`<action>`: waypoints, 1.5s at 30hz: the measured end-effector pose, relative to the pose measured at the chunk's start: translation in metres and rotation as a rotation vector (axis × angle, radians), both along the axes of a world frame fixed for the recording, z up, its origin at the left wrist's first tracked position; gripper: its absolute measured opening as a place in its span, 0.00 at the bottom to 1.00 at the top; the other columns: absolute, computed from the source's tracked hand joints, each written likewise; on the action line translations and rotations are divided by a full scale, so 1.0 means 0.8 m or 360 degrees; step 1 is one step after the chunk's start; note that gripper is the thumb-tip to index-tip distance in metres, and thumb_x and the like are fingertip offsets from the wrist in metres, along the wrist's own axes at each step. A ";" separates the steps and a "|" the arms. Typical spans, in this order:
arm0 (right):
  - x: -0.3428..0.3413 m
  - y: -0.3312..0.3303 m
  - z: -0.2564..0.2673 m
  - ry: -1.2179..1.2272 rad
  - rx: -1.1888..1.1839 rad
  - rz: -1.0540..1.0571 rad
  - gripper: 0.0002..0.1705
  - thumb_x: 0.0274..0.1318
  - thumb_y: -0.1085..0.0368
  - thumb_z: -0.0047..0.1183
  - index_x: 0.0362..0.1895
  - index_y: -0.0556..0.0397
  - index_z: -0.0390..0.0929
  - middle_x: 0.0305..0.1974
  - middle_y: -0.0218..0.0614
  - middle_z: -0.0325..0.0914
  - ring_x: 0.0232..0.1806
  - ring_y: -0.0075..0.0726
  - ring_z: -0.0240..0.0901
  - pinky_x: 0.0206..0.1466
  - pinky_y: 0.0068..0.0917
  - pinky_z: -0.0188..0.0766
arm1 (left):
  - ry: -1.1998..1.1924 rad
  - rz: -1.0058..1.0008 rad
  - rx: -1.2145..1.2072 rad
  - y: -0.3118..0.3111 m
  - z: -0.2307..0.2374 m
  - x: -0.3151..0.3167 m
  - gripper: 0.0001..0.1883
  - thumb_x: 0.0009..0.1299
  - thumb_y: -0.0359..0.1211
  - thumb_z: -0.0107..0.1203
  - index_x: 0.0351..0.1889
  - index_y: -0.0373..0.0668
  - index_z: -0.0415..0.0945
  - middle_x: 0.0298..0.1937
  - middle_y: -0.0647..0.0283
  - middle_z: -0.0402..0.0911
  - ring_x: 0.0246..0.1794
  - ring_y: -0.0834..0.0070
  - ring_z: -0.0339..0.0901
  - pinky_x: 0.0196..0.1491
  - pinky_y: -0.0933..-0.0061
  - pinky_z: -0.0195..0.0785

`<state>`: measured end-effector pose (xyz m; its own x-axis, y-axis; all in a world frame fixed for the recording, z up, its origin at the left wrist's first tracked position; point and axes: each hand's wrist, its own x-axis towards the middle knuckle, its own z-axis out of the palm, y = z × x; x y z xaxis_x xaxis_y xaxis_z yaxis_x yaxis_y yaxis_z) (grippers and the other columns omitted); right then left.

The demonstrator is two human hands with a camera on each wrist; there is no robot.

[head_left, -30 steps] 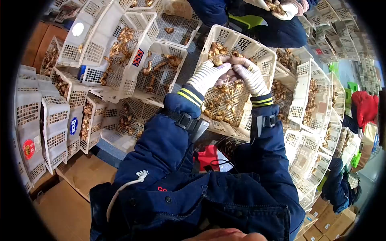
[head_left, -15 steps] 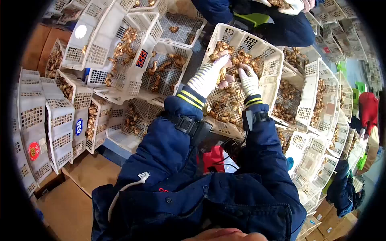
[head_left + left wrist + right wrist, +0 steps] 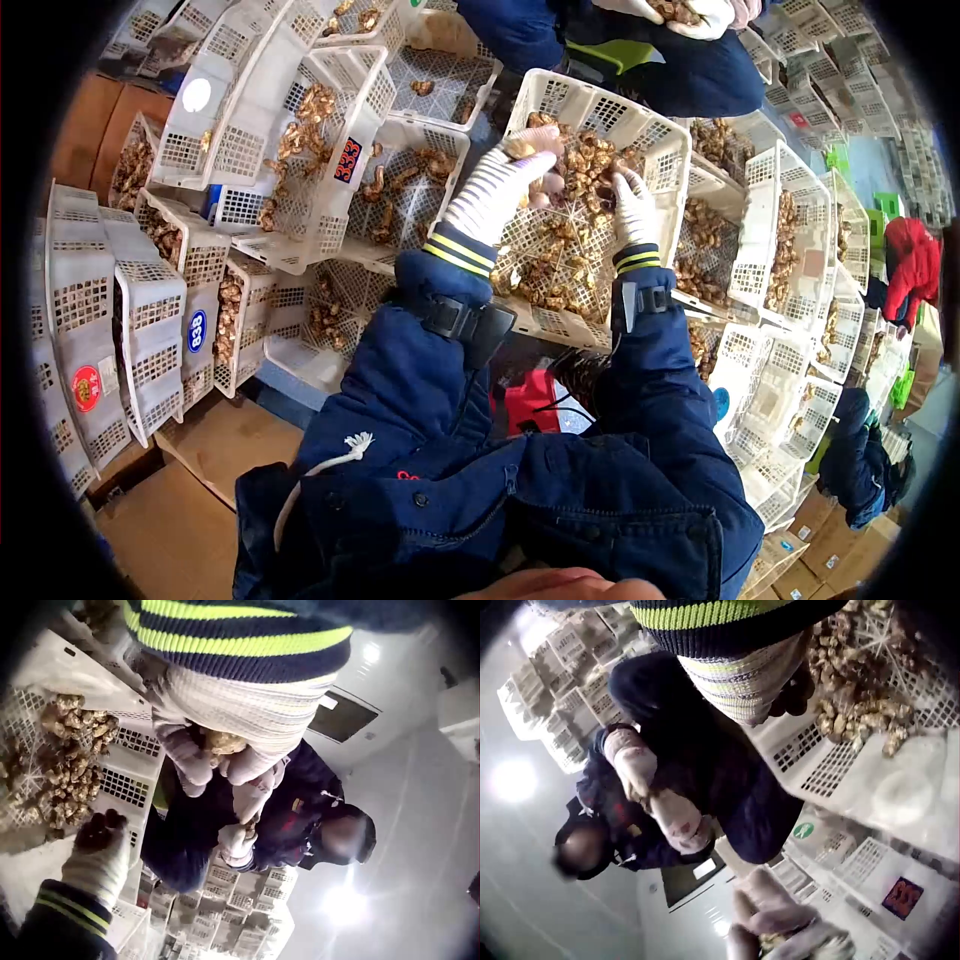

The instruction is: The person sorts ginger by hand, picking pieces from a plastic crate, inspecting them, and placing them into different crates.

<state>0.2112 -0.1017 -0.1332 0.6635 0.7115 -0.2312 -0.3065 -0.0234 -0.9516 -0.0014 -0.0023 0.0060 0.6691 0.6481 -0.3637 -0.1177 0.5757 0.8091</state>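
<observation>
Over the left side of a white plastic crate [image 3: 640,125], my left hand [image 3: 490,190], in a striped glove, grips a tan, knobbly mushroom-like piece [image 3: 223,742] with curled fingers. The same piece shows between finger and thumb in the right wrist view, low in the picture. My right hand [image 3: 635,208], gloved alike, is inside the crate at its right side, its dark fingertips [image 3: 97,829] right at the heap of brown knobbly pieces [image 3: 590,160]. Whether it pinches one, I cannot tell. More such pieces [image 3: 555,285] lie loosely over the crate's lattice floor.
Crates with similar pieces stand on the left [image 3: 400,190] and right [image 3: 715,235], one bearing a 333 label [image 3: 347,160]. Across from me sits another person [image 3: 300,802] in dark clothes, gloved hands together. Cardboard boxes [image 3: 180,530] lie at lower left.
My hands were together over the crate a second ago and have moved apart. The left has drawn leftward with a knobbly piece; the right has lowered to the heap's right edge.
</observation>
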 end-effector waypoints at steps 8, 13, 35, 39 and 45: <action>0.009 -0.014 -0.127 -0.1009 -0.0753 0.0440 0.17 0.56 0.67 0.57 0.51 0.56 0.78 0.44 0.40 0.82 0.46 0.32 0.78 0.52 0.27 0.72 | -0.0559 0.0214 -0.0454 0.006 0.004 -0.005 0.22 0.76 0.49 0.45 0.53 0.43 0.76 0.56 0.59 0.79 0.50 0.70 0.80 0.37 0.78 0.77; 0.020 0.023 -0.149 -0.1892 -0.0641 0.0528 0.21 0.50 0.68 0.57 0.52 0.51 0.76 0.48 0.47 0.78 0.49 0.52 0.75 0.55 0.38 0.72 | -0.0406 0.0395 -0.0537 0.011 -0.009 0.001 0.23 0.76 0.48 0.41 0.51 0.39 0.77 0.52 0.56 0.81 0.50 0.67 0.79 0.37 0.80 0.76; 0.029 0.036 -0.144 -0.2258 -0.0613 0.0513 0.22 0.48 0.70 0.53 0.52 0.47 0.75 0.52 0.45 0.76 0.51 0.55 0.73 0.55 0.43 0.71 | -0.0391 0.0532 -0.0532 0.009 -0.012 0.006 0.23 0.76 0.47 0.41 0.44 0.37 0.78 0.45 0.55 0.83 0.40 0.68 0.82 0.26 0.83 0.71; 0.014 0.050 -0.131 -0.2329 -0.1114 0.0760 0.14 0.60 0.66 0.43 0.47 0.47 0.78 0.46 0.41 0.80 0.46 0.52 0.78 0.49 0.41 0.75 | -0.0395 0.0515 -0.0576 0.015 -0.018 0.005 0.19 0.74 0.42 0.42 0.46 0.39 0.78 0.46 0.59 0.83 0.41 0.68 0.82 0.29 0.81 0.69; 0.012 0.031 -0.141 -0.2266 -0.1425 0.0935 0.12 0.60 0.60 0.48 0.39 0.49 0.83 0.37 0.43 0.82 0.40 0.50 0.80 0.45 0.40 0.76 | -0.0330 0.0605 -0.0570 0.016 -0.013 0.006 0.19 0.74 0.43 0.42 0.47 0.39 0.79 0.46 0.59 0.83 0.41 0.65 0.82 0.30 0.80 0.69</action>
